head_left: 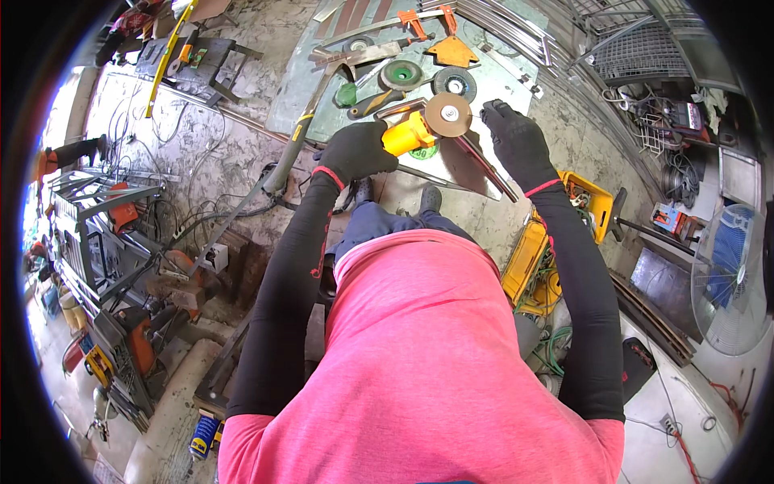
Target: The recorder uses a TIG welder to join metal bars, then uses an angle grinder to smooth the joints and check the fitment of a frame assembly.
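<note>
My left hand (360, 150), in a black glove, is wrapped round a yellow angle grinder (409, 135) above the table. A brown disc (448, 114) is fitted on the grinder's right end. Just right of the disc is my gloved right hand (516, 141), apart from it, its fingers bent and bunched together. Whatever they may hold is too small to make out. Beyond the grinder, a black-rimmed grinding disc (455, 84) and a green-centred wheel (401, 75) lie on the table.
The pale table (310, 93) also carries a hammer (321, 85), an orange arrow-shaped magnet (453, 52), an orange clamp (414, 25) and metal tubes (504, 32). An open yellow toolbox (528, 258) is at my right, with a fan (730, 278) beyond. Cables (181, 214) cross the floor at left.
</note>
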Demonstrator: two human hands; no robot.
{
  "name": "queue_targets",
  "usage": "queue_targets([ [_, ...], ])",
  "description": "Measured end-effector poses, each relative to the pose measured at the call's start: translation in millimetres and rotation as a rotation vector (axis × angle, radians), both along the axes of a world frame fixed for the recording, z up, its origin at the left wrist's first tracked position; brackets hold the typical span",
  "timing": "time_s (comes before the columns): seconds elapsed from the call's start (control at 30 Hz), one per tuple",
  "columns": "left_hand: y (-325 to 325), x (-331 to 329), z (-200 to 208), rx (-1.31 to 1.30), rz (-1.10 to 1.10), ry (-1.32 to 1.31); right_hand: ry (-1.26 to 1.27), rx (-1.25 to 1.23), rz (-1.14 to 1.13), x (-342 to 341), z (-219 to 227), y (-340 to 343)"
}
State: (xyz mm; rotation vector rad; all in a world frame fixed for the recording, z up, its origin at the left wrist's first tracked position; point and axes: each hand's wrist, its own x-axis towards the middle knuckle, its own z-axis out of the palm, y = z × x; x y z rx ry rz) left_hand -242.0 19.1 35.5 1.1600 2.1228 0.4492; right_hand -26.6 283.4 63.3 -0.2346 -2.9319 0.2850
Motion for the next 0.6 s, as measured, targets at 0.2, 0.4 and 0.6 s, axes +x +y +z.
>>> queue_targets([
  [0.2,2.1,0.6,1.1,-0.004,-0.006,0.003,-0.117,0.019,0.003,-2.6,3.1,1.4],
  [0.4,-1.3,-0.3,-4.4,0.014,0.008,0.010,-0.085,-0.084,-0.006,-6.3,13.5,4.9],
  [0.6,0.2,1.7,-2.4,0.009,0.006,0.006,0.060,-0.001,-0.050,-5.3,17.2,-1.3],
])
